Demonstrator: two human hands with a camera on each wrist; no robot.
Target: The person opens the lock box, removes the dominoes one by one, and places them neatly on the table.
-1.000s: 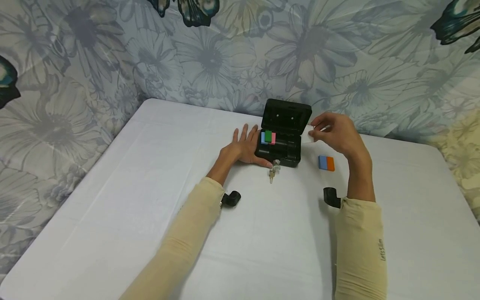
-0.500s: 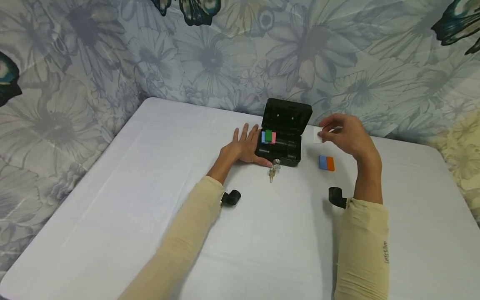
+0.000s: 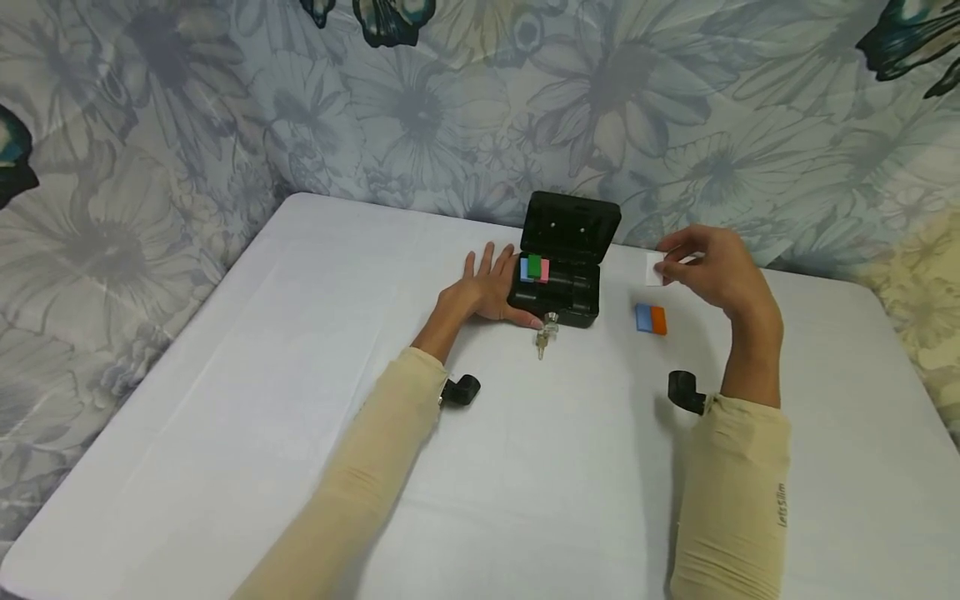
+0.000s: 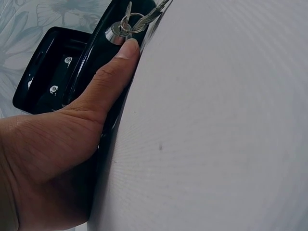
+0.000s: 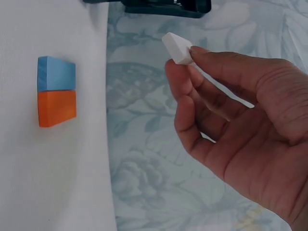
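A small black cash box stands with its lid up near the table's back edge. My left hand rests against its left side, fingers straight and spread. The thumb lies along the box's front, its tip by the lock, where a ring of keys hangs. To the right of the box, my right hand pinches a flat white block between thumb and fingers, raised off the table. Inside the box, at the back left, are light blue, green and pink blocks.
A blue block and an orange block lie side by side on the white table, right of the box. A flower-patterned cloth hangs behind the table. Each wrist bears a black camera.
My right hand has moved rightward, away from the box, carrying the white block. The left hand stays against the box. The blue and orange blocks have not moved.
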